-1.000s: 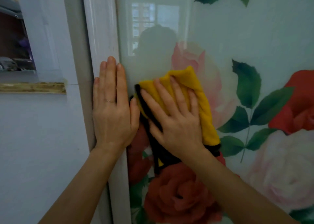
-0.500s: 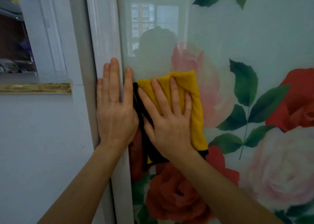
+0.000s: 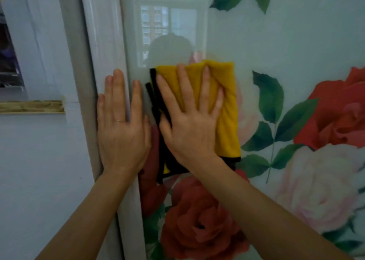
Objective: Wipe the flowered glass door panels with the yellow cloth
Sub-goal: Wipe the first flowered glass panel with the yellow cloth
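I see a glossy glass door panel (image 3: 286, 42) filling the centre and right of the frame. It is pale greenish white, printed with large red and pink roses and dark green leaves, and its upper left reflects a window. A yellow cloth (image 3: 227, 111) with black edging lies folded flat against the glass just left of centre, long side upright. The right hand (image 3: 189, 125) presses it there, fingers straight and spread.
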The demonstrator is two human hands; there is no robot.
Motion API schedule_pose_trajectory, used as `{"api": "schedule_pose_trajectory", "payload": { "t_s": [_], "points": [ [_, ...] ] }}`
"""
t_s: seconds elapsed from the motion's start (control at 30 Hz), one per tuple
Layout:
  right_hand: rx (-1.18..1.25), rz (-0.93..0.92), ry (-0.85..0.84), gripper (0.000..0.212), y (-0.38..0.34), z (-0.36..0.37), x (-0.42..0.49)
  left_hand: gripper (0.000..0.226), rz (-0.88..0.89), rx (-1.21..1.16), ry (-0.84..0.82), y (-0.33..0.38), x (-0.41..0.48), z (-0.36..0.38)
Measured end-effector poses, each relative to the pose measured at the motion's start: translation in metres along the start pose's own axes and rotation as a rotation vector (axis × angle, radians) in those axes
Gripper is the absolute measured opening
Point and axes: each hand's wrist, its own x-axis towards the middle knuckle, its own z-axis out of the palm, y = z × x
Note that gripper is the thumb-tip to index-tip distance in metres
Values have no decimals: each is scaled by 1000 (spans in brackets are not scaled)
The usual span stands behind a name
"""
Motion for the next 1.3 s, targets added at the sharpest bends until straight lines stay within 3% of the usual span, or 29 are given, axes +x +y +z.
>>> {"api": "schedule_pose_trajectory", "payload": {
  "t_s": [0.17, 0.37, 0.5, 0.57, 0.63, 0.77, 0.83, 0.93, 1.07, 1.17, 1.3],
  "points": [
    [-8, -92, -10, 56, 25, -6, 7, 55, -4, -16, -17, 1, 0, -1],
    [-119, 181, 65, 66, 75, -16, -10, 55, -4, -27, -18, 1, -1, -1],
    [-142, 371, 107, 67, 42, -8, -10, 55, -7, -23, -25, 1, -2, 1],
    [-80, 285, 63, 66, 13, 0, -17, 54, -2, -28, -24, 2, -2, 1],
    [-5, 69, -11, 61, -8, 6, -32, 50, 0, -41, -2, 0, -1, 0],
    [39, -157, -71, 57, 18, -1, -55, 48, -3, -82, -9, 2, -2, -2],
    [-6, -135, -82, 59, 45, -8, -67, 50, -8, -86, -20, 3, -2, -2],
    [-69, 44, -32, 60, 66, -9, -78, 49, -41, -46, -27, 6, -18, -2],
    [-53, 272, 35, 63, 20, 3, -73, 45, -49, -50, -21, 9, -38, 0],
    [26, 72, -36, 62, -21, 14, -90, 43, -51, -69, 29, 9, -36, 0],
    [81, -107, -104, 64, -23, 16, -126, 45, -75, -128, -40, 13, -68, -7]
  ]
}}
